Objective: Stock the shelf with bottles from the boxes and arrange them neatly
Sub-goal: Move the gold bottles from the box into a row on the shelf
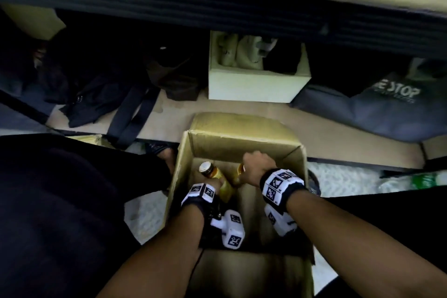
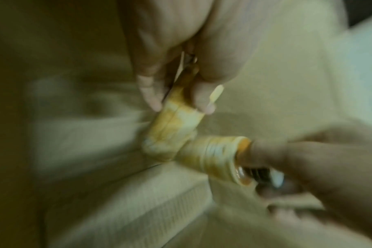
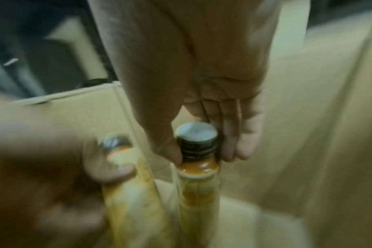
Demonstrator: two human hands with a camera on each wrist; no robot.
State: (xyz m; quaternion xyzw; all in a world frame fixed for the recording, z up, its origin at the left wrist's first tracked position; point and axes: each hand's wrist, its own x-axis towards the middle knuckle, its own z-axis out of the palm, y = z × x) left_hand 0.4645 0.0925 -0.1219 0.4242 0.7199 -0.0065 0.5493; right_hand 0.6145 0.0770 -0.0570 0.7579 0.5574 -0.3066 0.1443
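Note:
An open cardboard box [image 1: 244, 143] stands on the floor in front of me, and both my hands are inside it. My left hand [image 1: 216, 187] [image 2: 181, 107] grips the body of a yellow bottle [image 1: 226, 189] [image 2: 174, 122] [image 3: 130, 198] that leans left, its silver cap [image 1: 205, 167] up. My right hand [image 1: 256, 162] [image 3: 202, 154] pinches the neck of a second yellow bottle [image 1: 240, 172] [image 3: 196, 184] [image 2: 214, 157] just under its dark cap [image 3: 196, 134]. The two bottles touch near their bases. The box floor around them is bare cardboard.
A low shelf board [image 1: 242, 113] runs behind the box, under a dark ribbed overhang [image 1: 217, 2]. On it sit a white box [image 1: 254, 87] of pale items, dark bags [image 1: 96, 84] and a grey bag [image 1: 387, 109]. A plastic bottle [image 1: 420, 181] lies far right.

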